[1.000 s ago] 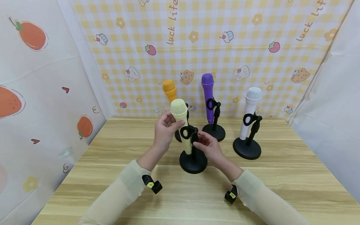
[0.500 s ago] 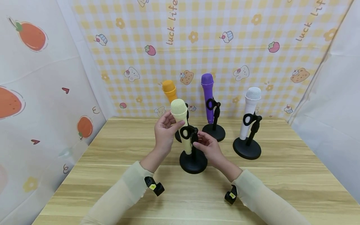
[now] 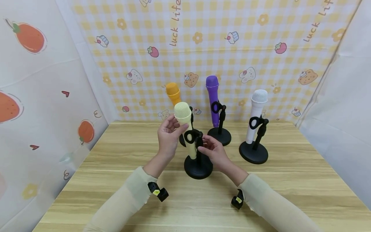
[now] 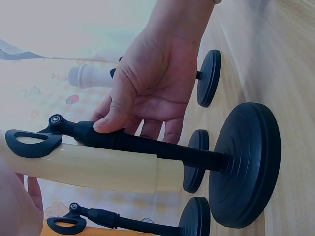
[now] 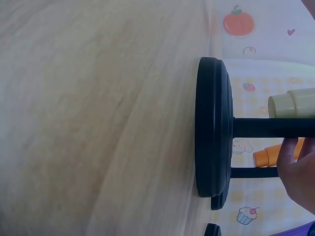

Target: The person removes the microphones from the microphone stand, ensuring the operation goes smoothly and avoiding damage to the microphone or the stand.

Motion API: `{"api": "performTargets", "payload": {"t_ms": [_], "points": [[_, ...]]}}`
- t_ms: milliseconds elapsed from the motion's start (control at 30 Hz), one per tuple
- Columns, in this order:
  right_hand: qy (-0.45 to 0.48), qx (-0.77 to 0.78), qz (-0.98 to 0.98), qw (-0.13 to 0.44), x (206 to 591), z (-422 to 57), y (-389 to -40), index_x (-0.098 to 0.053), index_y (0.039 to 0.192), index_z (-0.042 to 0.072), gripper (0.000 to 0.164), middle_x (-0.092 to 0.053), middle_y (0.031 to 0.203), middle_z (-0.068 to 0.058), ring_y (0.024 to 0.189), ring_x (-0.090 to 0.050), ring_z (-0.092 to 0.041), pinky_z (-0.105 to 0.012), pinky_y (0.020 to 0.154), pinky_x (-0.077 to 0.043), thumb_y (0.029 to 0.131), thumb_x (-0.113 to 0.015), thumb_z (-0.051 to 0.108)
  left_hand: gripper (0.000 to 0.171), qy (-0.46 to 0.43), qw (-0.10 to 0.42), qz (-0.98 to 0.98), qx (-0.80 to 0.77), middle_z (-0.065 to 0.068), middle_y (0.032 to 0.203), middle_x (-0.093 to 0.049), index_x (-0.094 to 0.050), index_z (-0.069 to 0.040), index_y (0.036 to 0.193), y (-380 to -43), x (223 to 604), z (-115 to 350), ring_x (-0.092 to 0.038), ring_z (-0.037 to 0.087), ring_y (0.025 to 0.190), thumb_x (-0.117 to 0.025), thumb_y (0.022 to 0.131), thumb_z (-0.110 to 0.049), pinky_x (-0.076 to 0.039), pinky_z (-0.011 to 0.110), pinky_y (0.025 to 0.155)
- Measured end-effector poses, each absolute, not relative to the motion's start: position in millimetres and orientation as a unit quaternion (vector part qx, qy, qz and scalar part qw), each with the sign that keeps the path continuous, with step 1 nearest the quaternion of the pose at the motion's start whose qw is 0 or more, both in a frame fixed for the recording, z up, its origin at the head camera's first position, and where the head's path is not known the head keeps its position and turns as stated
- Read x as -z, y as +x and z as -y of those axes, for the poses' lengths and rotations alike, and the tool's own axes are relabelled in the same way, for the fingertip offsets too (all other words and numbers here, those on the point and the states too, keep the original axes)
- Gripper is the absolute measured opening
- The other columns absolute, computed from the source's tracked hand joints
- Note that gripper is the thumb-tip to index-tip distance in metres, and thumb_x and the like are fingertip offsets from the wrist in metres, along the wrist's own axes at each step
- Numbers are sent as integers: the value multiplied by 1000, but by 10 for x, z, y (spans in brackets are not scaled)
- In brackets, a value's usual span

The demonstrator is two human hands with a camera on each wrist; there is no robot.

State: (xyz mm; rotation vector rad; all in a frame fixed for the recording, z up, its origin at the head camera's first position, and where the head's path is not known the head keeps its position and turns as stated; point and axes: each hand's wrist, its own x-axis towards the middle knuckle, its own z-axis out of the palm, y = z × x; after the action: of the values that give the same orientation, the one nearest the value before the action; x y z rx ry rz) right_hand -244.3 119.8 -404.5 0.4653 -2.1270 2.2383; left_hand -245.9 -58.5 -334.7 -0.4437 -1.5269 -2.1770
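Observation:
A pale yellow microphone [image 3: 182, 111] leans through the ring clip of a black microphone stand [image 3: 198, 169] at the middle of the table. My left hand [image 3: 169, 138] pinches the microphone just under its head, thumb in front and fingers behind. On the other side, my right hand [image 3: 216, 154] holds the stand's upright between thumb and fingers, below the clip. The left wrist view shows the right thumb [image 4: 110, 118] laid along the upright and the microphone's lower end [image 4: 170, 175] beside it, short of the round base [image 4: 246, 164].
Behind stand an orange microphone [image 3: 172, 91], partly hidden, and a purple microphone [image 3: 213, 91], each in a black stand. A white microphone [image 3: 258, 103] in its stand is at the right. A checked cloth [image 3: 145, 32] hangs along the table's [image 3: 116, 151] back edge.
The head view has shifted slightly, moving the scene a little left. Both hands keep their grip, and the pale yellow microphone and stand stay in the same position relative to each other.

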Motion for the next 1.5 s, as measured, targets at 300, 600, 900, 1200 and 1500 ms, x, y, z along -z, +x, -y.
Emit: {"api": "performTargets", "payload": {"t_ms": [300, 600, 900, 1200, 1500], "points": [[152, -717, 680, 14, 4064, -1195, -2445, -53, 123, -6, 35, -59, 103, -4, 94, -55, -19, -25, 83, -49, 89, -64, -7, 40, -158, 208, 560, 786, 3, 98, -68, -64, -3, 116, -2451, 3325, 613, -59, 15, 84, -76, 79, 7, -51, 24, 76], [145, -714, 685, 17, 4071, -1194, -2434, -53, 124, -6, 37, -58, 103, -5, 93, -54, -18, -24, 82, -49, 89, -65, -6, 37, -165, 198, 547, 796, 3, 98, -68, -65, -4, 114, -2468, 3313, 631, -61, 15, 84, -74, 80, 8, -52, 23, 76], [146, -707, 692, 23, 4056, -1185, -2427, -55, 124, -3, 36, -58, 104, -7, 93, -54, -20, -24, 81, -49, 90, -66, -4, 39, -145, 171, 540, 811, 3, 102, -69, -65, -2, 119, -2502, 3270, 657, -63, 14, 86, -74, 82, 6, -54, 26, 78], [151, -712, 686, 24, 4050, -1176, -2421, -55, 124, -3, 37, -58, 105, -8, 93, -56, -20, -24, 81, -50, 89, -66, -5, 37, -141, 161, 527, 823, 3, 101, -70, -67, -3, 116, -2505, 3244, 669, -63, 13, 83, -73, 81, 7, -54, 26, 75], [151, -711, 686, 28, 4065, -1167, -2420, -55, 125, -2, 37, -57, 105, -9, 93, -55, -22, -25, 81, -50, 90, -66, -4, 34, -142, 158, 521, 827, 2, 101, -70, -68, -5, 113, -2519, 3234, 678, -62, 13, 82, -72, 82, 8, -54, 25, 74]]}}
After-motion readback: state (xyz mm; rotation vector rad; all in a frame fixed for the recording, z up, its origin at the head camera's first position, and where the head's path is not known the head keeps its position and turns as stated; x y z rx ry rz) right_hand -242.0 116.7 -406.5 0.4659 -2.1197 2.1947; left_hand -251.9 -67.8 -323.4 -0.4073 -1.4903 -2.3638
